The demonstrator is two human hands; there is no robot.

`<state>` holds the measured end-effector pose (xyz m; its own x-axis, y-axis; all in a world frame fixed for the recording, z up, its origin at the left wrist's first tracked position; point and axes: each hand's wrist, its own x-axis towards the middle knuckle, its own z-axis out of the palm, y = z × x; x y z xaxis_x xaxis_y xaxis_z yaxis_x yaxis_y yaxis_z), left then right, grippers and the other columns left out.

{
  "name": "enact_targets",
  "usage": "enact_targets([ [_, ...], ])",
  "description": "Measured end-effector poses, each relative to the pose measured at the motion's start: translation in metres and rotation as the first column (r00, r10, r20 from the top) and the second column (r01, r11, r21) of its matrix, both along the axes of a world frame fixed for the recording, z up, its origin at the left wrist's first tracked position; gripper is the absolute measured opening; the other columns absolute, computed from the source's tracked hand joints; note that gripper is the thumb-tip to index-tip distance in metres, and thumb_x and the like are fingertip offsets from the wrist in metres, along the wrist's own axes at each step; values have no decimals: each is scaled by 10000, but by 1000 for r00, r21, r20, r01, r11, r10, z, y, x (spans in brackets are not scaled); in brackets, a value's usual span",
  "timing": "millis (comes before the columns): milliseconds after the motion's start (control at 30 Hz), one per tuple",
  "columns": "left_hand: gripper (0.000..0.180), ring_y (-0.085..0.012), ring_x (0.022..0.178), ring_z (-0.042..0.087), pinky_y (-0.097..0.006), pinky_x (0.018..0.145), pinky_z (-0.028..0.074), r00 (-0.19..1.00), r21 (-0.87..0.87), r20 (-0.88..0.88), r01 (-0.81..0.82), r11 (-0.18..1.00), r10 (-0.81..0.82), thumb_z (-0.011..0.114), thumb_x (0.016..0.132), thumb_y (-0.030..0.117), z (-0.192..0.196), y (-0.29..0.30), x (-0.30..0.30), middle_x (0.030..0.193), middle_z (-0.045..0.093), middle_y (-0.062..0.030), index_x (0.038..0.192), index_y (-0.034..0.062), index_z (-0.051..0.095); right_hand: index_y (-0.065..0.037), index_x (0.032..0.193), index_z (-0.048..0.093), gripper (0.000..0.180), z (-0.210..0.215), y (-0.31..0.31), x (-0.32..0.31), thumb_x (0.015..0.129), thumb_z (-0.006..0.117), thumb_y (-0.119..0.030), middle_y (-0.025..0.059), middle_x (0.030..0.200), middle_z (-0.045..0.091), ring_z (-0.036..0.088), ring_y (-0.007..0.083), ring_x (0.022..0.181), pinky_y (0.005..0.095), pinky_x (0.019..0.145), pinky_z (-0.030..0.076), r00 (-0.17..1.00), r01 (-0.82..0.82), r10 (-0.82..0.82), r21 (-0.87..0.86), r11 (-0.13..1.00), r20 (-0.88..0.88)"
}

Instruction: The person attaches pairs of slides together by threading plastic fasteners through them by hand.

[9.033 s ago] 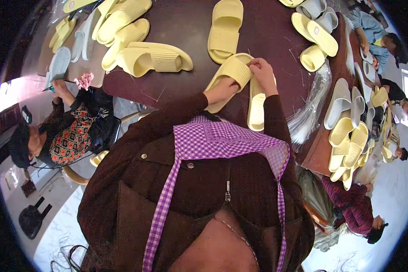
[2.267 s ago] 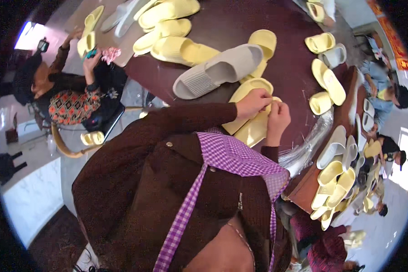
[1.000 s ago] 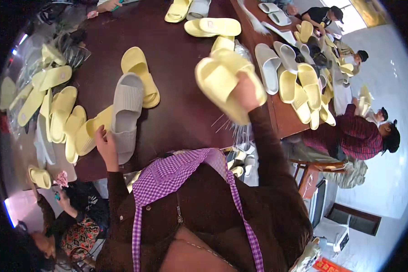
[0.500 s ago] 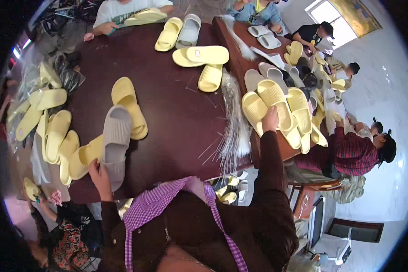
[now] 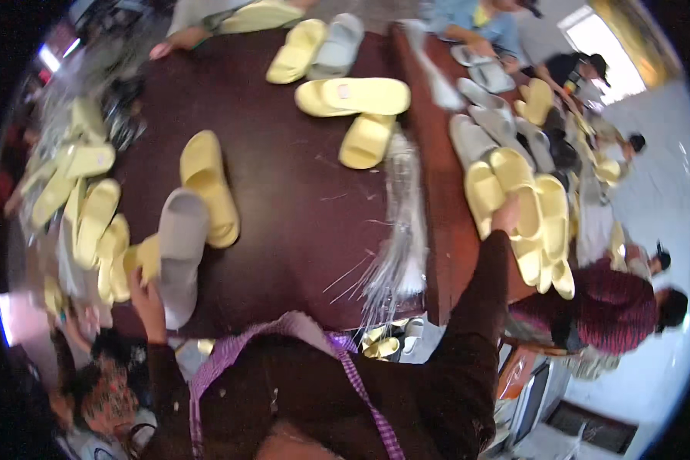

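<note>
My left hand (image 5: 147, 307) is low at the left, its fingertips against a yellow slipper (image 5: 144, 259) and close beside a grey slipper (image 5: 182, 257); motion blur hides its exact grip. The grey slipper partly covers that yellow one, and another yellow slipper (image 5: 209, 188) lies just behind it. To the right my arm stretches out to a cluster of yellow slippers (image 5: 550, 222). There my right hand (image 5: 506, 216) is closed on the side of a yellow slipper (image 5: 517, 180), which still rests among the others.
A dark red table (image 5: 299, 207) spreads before me. White plastic strands (image 5: 402, 238) cross its right side. More yellow slippers (image 5: 96, 218) line the left edge; others, with a grey slipper (image 5: 337, 46), lie at the far side. Co-workers sit around, one in a plaid shirt (image 5: 613, 310).
My view has swung, so the right-hand cluster and my right hand sit farther right and slightly lower in the picture. Both hands keep much the same places beside the slippers.
</note>
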<state>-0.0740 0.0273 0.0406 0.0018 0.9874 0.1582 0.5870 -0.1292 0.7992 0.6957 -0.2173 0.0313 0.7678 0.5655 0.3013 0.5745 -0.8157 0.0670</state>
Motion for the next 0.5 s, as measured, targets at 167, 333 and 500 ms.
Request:
enact_targets([
  [167,461,-183,1096,492,-295,926,392,871,-44,444,256,966,-211,502,858,66,104,20,82,1269,476,-108,1302,19,389,-21,1214,439,481,-21,-71,53,737,496,-50,175,1184,485,486,348,1069,396,905,403,916,-171,276,-338,925,291],
  [333,767,-251,972,560,-348,863,431,354,522,534,577,628,-768,636,810,318,230,0,98,1229,468,-220,1382,21,219,-2,1110,570,299,6,-18,-48,823,542,-81,150,1208,533,538,271,1059,316,904,427,987,-147,158,208,967,-40],
  [500,725,-250,922,578,-333,842,450,271,93,512,926,367,-815,646,801,250,271,14,-15,1161,516,-233,1337,-55,265,47,1110,550,284,93,-22,-112,879,488,-105,155,1082,593,578,243,978,329,874,437,982,-183,188,230,956,2],
])
